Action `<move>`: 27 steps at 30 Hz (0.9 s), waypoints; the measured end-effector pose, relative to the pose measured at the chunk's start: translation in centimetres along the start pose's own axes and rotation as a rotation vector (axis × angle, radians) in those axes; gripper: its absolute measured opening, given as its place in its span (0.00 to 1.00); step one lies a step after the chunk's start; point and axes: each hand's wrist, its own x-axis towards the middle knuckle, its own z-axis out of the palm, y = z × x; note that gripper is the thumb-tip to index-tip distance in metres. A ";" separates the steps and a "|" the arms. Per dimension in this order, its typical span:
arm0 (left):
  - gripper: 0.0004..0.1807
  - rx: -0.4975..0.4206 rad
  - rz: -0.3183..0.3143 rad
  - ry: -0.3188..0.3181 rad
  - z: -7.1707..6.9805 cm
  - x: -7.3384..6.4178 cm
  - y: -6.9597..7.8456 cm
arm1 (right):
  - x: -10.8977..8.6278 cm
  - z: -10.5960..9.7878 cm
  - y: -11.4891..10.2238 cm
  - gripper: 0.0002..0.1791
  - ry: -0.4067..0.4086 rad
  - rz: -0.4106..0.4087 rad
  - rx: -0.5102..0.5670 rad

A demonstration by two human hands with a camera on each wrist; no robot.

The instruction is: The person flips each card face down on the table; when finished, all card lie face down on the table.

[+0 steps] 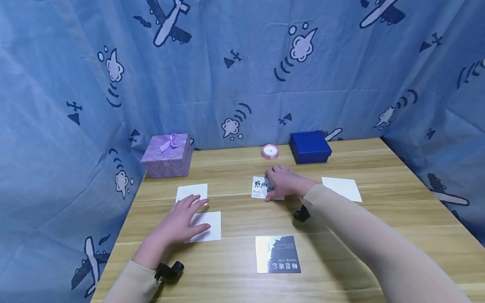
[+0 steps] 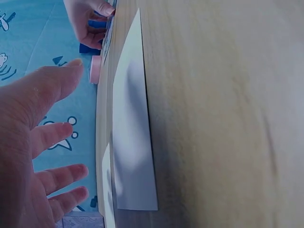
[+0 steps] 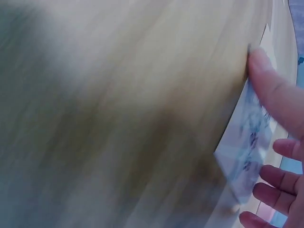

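In the head view my right hand [image 1: 284,183] spans a white card with black lettering [image 1: 259,187], thumb on its near edge and fingers over the far side. The right wrist view shows this card [image 3: 244,142] blurred, between thumb [image 3: 273,88] and fingers. My left hand [image 1: 179,221] hovers with fingers spread over a blank white card [image 1: 210,227]; in the left wrist view the hand [image 2: 28,123] holds nothing. Another blank card [image 1: 193,191] lies just beyond it. Nearer my body sits a shiny silver-grey card with "THANK YOU" print [image 1: 278,254].
At the back left stands a lilac gift box with a bow [image 1: 166,155]. A pink ribbon roll [image 1: 270,152] and a dark blue box [image 1: 310,147] are at the back edge. One more white card [image 1: 342,189] lies right of my right hand. Blue printed cloth [image 1: 242,75] surrounds the wooden table [image 1: 235,282].
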 end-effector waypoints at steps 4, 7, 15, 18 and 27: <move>0.42 0.004 0.000 0.002 0.1 0.1 0.0 | 0.4 -0.4 -0.3 0.51 -0.038 0.036 0.006; 0.41 0.003 -0.003 -0.002 0.1 0.0 0.2 | 0.6 -0.5 -0.3 0.50 -0.048 0.077 0.001; 0.41 0.007 0.007 -0.003 0.2 0.0 0.2 | 0.4 -0.6 -0.3 0.36 0.124 -0.002 0.083; 0.42 0.008 0.005 -0.005 0.2 0.0 0.2 | 0.3 -1.1 -0.7 0.26 0.174 -0.038 0.122; 0.43 -0.014 0.004 -0.004 0.0 0.0 0.5 | -1.4 -1.3 -1.4 0.19 0.321 -0.189 0.007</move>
